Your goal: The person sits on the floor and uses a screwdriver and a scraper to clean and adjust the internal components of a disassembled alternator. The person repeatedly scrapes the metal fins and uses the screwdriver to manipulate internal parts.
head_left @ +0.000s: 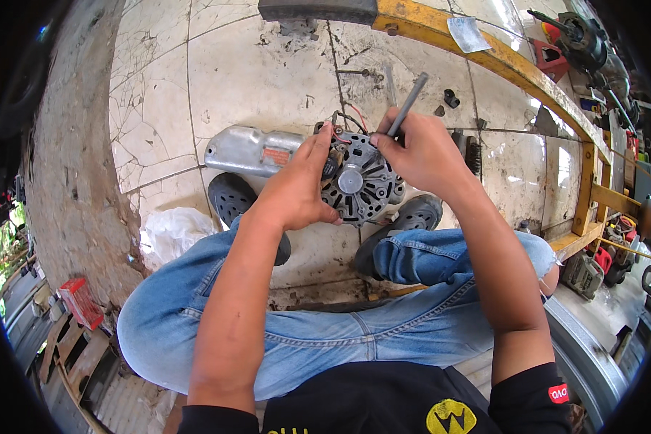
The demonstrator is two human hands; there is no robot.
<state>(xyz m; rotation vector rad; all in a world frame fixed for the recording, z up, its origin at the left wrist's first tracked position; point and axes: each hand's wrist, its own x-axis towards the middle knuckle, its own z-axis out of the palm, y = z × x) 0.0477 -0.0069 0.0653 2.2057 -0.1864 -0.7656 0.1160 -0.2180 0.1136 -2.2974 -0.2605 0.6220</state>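
Observation:
An alternator (351, 181) with a slotted, finned metal housing sits upright on the floor between my feet. Red and black wires (353, 116) stick out from its far side. My left hand (300, 181) grips its left edge, with the thumb on the near rim and the fingers along the far left. My right hand (423, 148) closes round a grey metal rod (412, 101), tilted up and away to the right. The rod's lower end, near the alternator's upper right rim, is hidden by my fingers. A silver metal casing (249, 150) lies just left of the alternator.
A yellow steel frame (510, 61) crosses the far right, with a paper slip on it. Small bolts (369, 74) and a dark nut-like part (451, 98) lie on the tiles. A crumpled plastic bag (173, 235) is beside my left leg. Machine parts (593, 47) crowd the right edge.

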